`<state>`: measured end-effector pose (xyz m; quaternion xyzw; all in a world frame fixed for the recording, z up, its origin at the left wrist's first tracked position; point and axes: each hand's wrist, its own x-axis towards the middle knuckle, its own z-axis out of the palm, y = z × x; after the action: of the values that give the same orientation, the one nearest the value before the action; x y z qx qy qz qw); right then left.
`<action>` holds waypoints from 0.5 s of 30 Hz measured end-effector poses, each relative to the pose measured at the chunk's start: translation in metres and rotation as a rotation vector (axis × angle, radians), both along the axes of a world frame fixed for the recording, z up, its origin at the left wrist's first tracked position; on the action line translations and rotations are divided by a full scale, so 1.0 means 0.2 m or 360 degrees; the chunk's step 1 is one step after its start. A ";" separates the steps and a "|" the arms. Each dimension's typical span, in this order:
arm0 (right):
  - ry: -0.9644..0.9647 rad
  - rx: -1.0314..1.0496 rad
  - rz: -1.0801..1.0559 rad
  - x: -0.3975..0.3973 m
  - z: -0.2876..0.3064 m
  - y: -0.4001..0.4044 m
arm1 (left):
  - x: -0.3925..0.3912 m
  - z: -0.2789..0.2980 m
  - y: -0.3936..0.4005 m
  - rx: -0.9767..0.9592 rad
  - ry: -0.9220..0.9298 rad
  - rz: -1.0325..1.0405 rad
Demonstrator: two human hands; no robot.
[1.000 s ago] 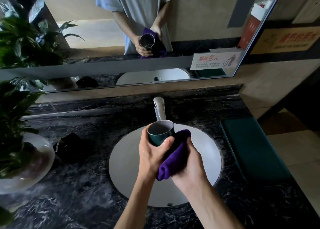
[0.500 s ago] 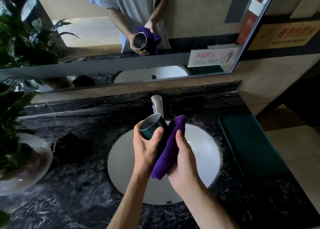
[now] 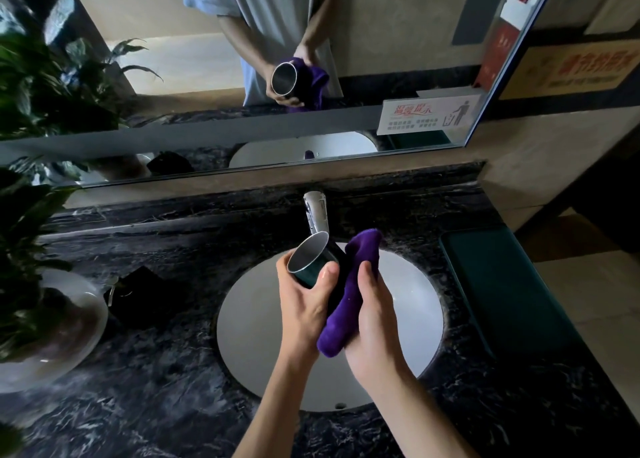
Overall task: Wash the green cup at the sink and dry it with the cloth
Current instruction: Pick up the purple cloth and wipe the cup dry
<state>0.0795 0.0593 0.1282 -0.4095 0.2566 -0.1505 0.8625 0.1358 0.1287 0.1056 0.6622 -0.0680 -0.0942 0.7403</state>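
Note:
The green cup (image 3: 313, 262), steel inside, is tilted with its mouth toward the upper left. My left hand (image 3: 304, 298) grips it around the body, thumb on its near side. A purple cloth (image 3: 348, 305) lies against the cup's right side and base, pressed there by my right hand (image 3: 375, 315). Both hands hover over the white round sink (image 3: 415, 305), just in front of the chrome tap (image 3: 316, 213). The cup's far side is hidden by the cloth.
Dark marble counter (image 3: 156, 388) surrounds the basin. A potted plant in a pale bowl (image 3: 52, 333) stands at the left, a small black object (image 3: 142, 291) beside it. A green mat (image 3: 498, 291) lies on the right. The mirror (image 3: 242, 76) behind shows the person's reflection.
The cup has tipped from upright to mouth pointing up-left. The cloth has slid up along the cup's right side, and my right hand moved with it.

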 end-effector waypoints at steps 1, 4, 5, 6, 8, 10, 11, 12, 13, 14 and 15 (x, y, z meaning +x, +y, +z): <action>0.0062 -0.0121 -0.0014 0.00 0.01 -0.02 | -0.01 -0.01 0.00 -0.0009 0.0006 -0.0014; 0.0259 -0.0607 0.0050 0.02 0.06 -0.12 | -0.06 -0.01 0.02 -0.0039 0.0108 -0.0127; 0.0264 -0.0710 0.0146 0.03 0.07 -0.15 | -0.06 -0.01 0.03 -0.0060 0.0121 -0.0207; 0.0258 -0.0719 0.0248 0.03 0.08 -0.19 | -0.06 -0.01 0.03 -0.0072 0.0123 -0.0287; 0.0256 -0.0527 0.0389 0.04 0.10 -0.23 | -0.04 0.00 0.03 -0.0021 0.0105 -0.0406; 0.0256 -0.0278 0.0497 0.03 0.08 -0.24 | -0.02 0.01 0.03 0.0030 0.0201 -0.0431; 0.0234 -0.0244 0.0523 0.03 0.07 -0.24 | 0.00 0.01 0.03 0.0029 0.0271 -0.0423; 0.0218 -0.0263 0.0517 0.03 0.07 -0.22 | 0.01 0.02 0.04 0.0033 0.0304 -0.0449; 0.0205 -0.0310 0.0492 0.03 0.06 -0.21 | 0.02 0.02 0.04 0.0031 0.0310 -0.0517; 0.0189 -0.0376 0.0465 0.04 0.06 -0.21 | 0.02 0.02 0.05 0.0014 0.0296 -0.0586; 0.0158 -0.0462 0.0456 0.05 0.06 -0.21 | 0.02 -0.01 0.05 -0.0010 0.0265 -0.0618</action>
<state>0.0887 0.0173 0.1397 -0.5687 0.2134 -0.0414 0.7933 0.1388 0.1387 0.1043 0.6242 -0.1332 -0.2892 0.7134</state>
